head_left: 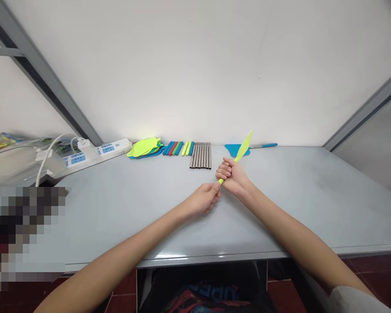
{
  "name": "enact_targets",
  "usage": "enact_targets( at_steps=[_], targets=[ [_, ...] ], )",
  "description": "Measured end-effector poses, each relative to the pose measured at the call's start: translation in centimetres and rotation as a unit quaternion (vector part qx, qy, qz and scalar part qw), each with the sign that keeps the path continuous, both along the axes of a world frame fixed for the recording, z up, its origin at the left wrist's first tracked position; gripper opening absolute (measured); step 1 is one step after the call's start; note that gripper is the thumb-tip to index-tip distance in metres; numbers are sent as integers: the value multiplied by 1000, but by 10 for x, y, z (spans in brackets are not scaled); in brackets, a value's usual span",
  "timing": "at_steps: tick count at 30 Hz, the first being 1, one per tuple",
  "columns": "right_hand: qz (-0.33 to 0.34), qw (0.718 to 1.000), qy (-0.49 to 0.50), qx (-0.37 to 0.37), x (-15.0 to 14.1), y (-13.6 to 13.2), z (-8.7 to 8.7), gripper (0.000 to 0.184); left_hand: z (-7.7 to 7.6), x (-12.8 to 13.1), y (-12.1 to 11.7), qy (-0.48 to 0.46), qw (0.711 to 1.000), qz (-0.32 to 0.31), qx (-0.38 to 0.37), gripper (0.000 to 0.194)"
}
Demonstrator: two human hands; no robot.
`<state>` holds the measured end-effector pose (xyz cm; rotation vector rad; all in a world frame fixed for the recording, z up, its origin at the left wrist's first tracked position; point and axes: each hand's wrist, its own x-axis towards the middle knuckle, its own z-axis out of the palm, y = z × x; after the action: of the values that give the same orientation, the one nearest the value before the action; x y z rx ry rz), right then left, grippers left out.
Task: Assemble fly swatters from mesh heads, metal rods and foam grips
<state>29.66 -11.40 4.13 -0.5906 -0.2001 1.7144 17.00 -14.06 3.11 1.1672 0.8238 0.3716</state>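
A yellow-green fly swatter (244, 147) is held between my two hands over the table, its flat head pointing up and away to the right. My right hand (233, 174) wraps around its shaft just below the head. Lower down, the fingers of my left hand (206, 196) pinch the yellow-green handle end. The shaft is mostly hidden by my fingers. Behind my right hand lies a blue fly swatter (233, 149) with a metal rod and a blue handle (270, 145). Left of my hands, several metal tubes (200, 155) lie side by side.
Along the wall lie coloured handle grips (174, 148) and a stack of yellow-green and blue swatter heads (145, 147). A white power strip (108, 148) with plugs and a cable stands at the left, beside plastic bags (16, 163). The grey table (280, 200) meets the wall behind.
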Motion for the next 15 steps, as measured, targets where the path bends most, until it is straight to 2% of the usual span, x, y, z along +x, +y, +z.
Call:
enact_targets(
  at_steps=[1, 3, 7, 9, 12, 15],
  targets=[
    [-1, 1000, 2, 2, 0, 1, -1, 30, -1, 0, 0, 16, 999, 20, 28, 31],
    [-2, 999, 20, 28, 3, 3, -1, 22, -1, -1, 3, -8, 1000, 22, 10, 29],
    [-4, 988, 75, 136, 15, 6, 1, 13, 4, -9, 11, -121, 980, -46, -153, 25],
    [1, 984, 78, 158, 21, 7, 1, 17, 5, -10, 12, -129, 970, -72, -192, 28],
    [34, 987, 59, 146, 26, 8, 1, 25, 2, -8, 7, -122, 973, -74, -183, 33],
    [67, 987, 41, 138, 23, 7, 1, 31, -3, -2, -4, -117, 981, -44, -147, 30]
  ],
)
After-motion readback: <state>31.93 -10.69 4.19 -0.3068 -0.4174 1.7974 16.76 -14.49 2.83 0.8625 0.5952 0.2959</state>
